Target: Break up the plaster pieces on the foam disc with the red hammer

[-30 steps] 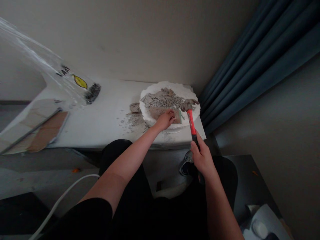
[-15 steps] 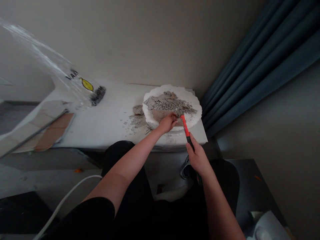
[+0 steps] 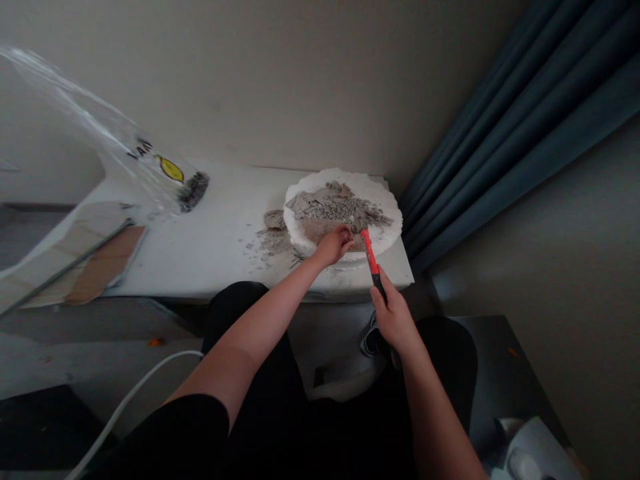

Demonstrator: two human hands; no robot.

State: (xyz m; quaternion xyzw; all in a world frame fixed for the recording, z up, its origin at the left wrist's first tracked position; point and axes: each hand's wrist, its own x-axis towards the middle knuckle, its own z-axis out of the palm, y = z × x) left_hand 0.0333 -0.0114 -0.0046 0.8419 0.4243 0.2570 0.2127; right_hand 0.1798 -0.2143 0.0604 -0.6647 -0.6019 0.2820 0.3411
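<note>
My right hand [image 3: 393,310] is wrapped round the black grip of a hammer [image 3: 369,248] with a red shaft. The hammer's grey head lies low among crumbled grey material [image 3: 327,205]. Just left of the head is my left hand [image 3: 334,245], its fingers curled together near a brownish flat piece [image 3: 316,231]. Whatever those fingertips pinch is too small to make out. Under all this lies a white mat with a scalloped edge [image 3: 390,193], strewn with grey lumps and powder.
The mat lies on a white table [image 3: 225,233] against the wall. A grey lump [image 3: 275,220] and crumbs sit left of it. Farther left stand a clear plastic bag [image 3: 170,170] with dark bits and a brown board [image 3: 107,263]. A blue curtain [image 3: 500,127] hangs at right.
Both hands and the hammer hold almost the same places on the mat. The whole view has shifted very slightly.
</note>
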